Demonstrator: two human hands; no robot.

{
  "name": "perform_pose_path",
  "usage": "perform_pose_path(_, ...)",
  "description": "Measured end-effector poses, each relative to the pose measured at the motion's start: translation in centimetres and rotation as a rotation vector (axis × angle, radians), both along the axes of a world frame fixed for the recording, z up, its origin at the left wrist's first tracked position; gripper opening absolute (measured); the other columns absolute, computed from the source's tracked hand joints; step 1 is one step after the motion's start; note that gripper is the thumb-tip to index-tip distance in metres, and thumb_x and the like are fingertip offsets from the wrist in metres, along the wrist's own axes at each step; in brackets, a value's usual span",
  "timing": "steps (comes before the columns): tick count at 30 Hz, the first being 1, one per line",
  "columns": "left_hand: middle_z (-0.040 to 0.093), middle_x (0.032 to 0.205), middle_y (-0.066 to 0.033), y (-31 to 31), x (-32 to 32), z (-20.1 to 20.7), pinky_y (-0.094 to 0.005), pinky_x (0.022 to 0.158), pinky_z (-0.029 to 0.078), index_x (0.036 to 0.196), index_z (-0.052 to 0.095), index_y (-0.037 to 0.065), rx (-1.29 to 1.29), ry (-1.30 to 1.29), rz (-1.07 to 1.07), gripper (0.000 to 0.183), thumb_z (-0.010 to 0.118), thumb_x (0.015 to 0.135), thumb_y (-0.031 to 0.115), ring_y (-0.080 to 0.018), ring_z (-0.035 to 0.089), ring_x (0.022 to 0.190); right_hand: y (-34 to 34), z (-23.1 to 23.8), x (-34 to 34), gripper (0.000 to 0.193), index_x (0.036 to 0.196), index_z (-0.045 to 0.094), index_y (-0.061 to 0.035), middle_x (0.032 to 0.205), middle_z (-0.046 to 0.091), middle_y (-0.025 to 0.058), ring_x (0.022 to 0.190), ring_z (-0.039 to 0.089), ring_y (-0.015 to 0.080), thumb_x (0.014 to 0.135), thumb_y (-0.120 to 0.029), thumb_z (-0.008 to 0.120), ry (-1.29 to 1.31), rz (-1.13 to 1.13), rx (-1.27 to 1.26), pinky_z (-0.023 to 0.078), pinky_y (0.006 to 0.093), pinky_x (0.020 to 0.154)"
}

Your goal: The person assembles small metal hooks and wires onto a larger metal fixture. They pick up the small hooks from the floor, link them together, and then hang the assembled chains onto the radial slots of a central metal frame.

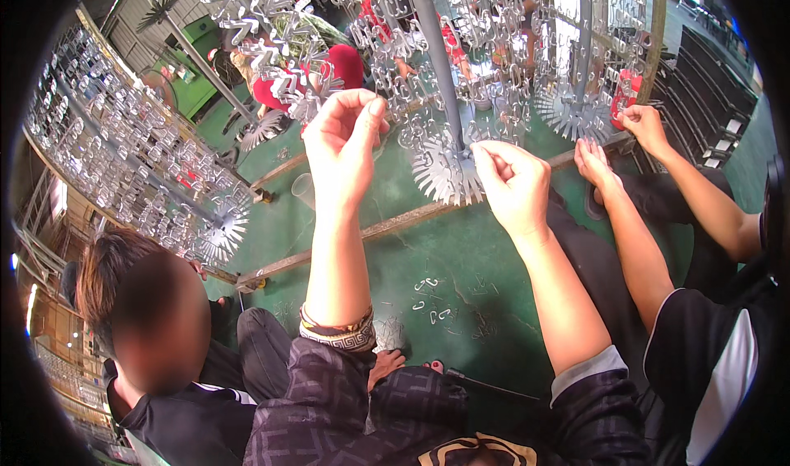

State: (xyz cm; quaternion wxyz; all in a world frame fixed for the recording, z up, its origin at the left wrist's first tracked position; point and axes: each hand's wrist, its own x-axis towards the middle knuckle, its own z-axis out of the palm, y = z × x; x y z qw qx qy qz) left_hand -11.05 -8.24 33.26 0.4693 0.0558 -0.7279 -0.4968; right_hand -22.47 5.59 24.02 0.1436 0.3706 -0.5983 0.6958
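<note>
My left hand (346, 149) is raised with its fingers curled and the thumb pressed against them, beside hanging strands of small silvery metal hooks (395, 79). What its fingertips hold, if anything, cannot be made out. My right hand (517, 188) is pinched closed close to a finned metal disc (448, 174) at the foot of a grey pole (436, 50). Whatever lies in that pinch is too small or hidden to name. Several loose hooks (436, 316) lie on the green floor between my forearms.
At right, a co-worker's hands (646, 130) work by another hook-hung pole (584, 46), near a red piece (627, 91). A person in black (193, 425) sits at left, before a hook-covered rack (123, 145). A low rail (395, 224) crosses the floor. Black stacked panels (699, 95) stand far right.
</note>
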Motion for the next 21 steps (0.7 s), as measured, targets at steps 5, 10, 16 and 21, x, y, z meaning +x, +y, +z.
perform_pose_path(5, 0.063, 0.081, -0.0049, 0.1, -1.1, 1.6, -0.0203, 0.058, 0.041, 0.091, 0.060, 0.001, -0.059, 0.020, -0.020, 0.009, 0.065, 0.085, 0.006, -0.0085, 0.055, 0.066, 0.6, 1.5, -0.8, 0.012, 0.088, 0.070, -0.0024, 0.063, 0.063, 0.0059, 0.048, 0.050, 0.0065, 0.079, -0.009, 0.068, -0.042, 0.026, 0.009, 0.039, 0.0231, 0.046)
perform_pose_path(10, 0.067, 0.087, -0.0053, 0.4, -2.3, 1.9, -0.0195, 0.059, 0.044, 0.090, 0.062, 0.000, -0.097, -0.019, -0.067, 0.010, 0.064, 0.086, 0.009, -0.0067, 0.058, 0.067, 1.1, 1.8, -1.8, 0.011, 0.088, 0.070, -0.0031, 0.058, 0.061, 0.0049, 0.046, 0.049, 0.0053, 0.079, -0.010, 0.068, -0.079, 0.017, -0.020, 0.039, 0.0231, 0.045)
perform_pose_path(16, 0.067, 0.088, -0.0067, 0.4, -2.8, 1.8, -0.0196, 0.057, 0.044, 0.089, 0.062, -0.001, -0.127, -0.059, -0.058, 0.008, 0.062, 0.086, 0.007, -0.0071, 0.059, 0.066, 1.5, 1.7, -1.6, 0.013, 0.092, 0.069, -0.0011, 0.063, 0.060, -0.0019, 0.052, 0.046, 0.0004, 0.081, -0.006, 0.067, -0.079, 0.008, 0.064, 0.035, 0.0187, 0.046)
perform_pose_path(21, 0.069, 0.095, -0.0093, 1.5, -3.0, 2.0, -0.0197, 0.054, 0.041, 0.088, 0.062, 0.000, -0.101, -0.070, -0.060, 0.007, 0.062, 0.087, 0.007, -0.0064, 0.056, 0.062, 1.5, 1.7, -1.2, 0.014, 0.094, 0.069, -0.0011, 0.063, 0.057, -0.0053, 0.053, 0.042, -0.0013, 0.081, -0.005, 0.067, -0.085, 0.037, 0.097, 0.032, 0.0176, 0.046)
